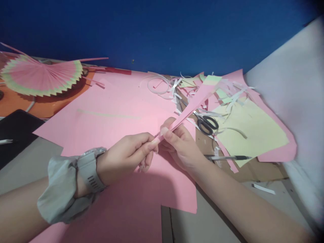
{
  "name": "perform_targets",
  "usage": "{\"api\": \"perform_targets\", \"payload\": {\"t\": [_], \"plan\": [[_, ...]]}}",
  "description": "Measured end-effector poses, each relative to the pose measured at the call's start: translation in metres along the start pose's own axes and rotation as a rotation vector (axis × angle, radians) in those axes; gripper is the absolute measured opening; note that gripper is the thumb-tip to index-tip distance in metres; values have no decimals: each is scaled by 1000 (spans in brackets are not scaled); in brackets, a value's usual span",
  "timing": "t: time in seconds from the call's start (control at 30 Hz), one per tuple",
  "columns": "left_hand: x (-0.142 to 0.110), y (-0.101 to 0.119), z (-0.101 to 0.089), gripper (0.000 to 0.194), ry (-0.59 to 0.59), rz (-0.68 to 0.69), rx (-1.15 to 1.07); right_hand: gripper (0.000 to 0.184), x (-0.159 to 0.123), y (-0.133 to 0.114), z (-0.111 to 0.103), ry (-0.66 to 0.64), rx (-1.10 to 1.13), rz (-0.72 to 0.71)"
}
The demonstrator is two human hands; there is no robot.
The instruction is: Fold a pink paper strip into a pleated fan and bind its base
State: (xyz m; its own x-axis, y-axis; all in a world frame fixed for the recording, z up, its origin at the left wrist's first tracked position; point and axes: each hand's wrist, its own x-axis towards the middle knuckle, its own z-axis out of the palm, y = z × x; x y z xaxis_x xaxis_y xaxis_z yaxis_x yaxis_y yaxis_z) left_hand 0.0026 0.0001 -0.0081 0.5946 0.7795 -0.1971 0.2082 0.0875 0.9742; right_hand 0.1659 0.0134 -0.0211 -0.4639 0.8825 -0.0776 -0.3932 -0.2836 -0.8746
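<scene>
Both hands grip a folded pink paper fan [193, 101], which slants up to the right and widens towards a green-edged tip. My left hand [136, 148] pinches its narrow lower end between thumb and fingers. Just above that, my right hand [177, 140] is closed round the folds, thumb on top. Beneath them lie large pink paper sheets [113, 98], one with a thin green line across it. A pair of black-handled scissors [207, 125] rests to the right of the fan, and a pen [227, 157] lies beside my right forearm.
At the far left an opened pink, yellow and green pleated paper fan [43, 76] sits over an orange surface [12, 106]. A black flat object [19, 135] is nearer. Paper scraps [235, 94] and a pale yellow sheet [253, 130] cover the right, before a blue wall [152, 33].
</scene>
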Motion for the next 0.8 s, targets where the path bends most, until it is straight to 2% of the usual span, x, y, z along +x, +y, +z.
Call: {"api": "perform_targets", "payload": {"t": [0.2, 0.47, 0.7, 0.8], "plan": [[-2, 1, -1, 30, -6, -1, -71, 22, 4, -4, -2, 66, 34, -44], [1, 3, 0, 34, 4, 43, -136, 19, 0, 3, 1, -81, -18, -42], [-2, 0, 1, 33, 61, 10, -119, 25, 0, -3, 5, -14, 32, 10], [-3, -1, 2, 33, 74, 8, -96, 22, 0, -3, 6, 19, -17, -39]]}}
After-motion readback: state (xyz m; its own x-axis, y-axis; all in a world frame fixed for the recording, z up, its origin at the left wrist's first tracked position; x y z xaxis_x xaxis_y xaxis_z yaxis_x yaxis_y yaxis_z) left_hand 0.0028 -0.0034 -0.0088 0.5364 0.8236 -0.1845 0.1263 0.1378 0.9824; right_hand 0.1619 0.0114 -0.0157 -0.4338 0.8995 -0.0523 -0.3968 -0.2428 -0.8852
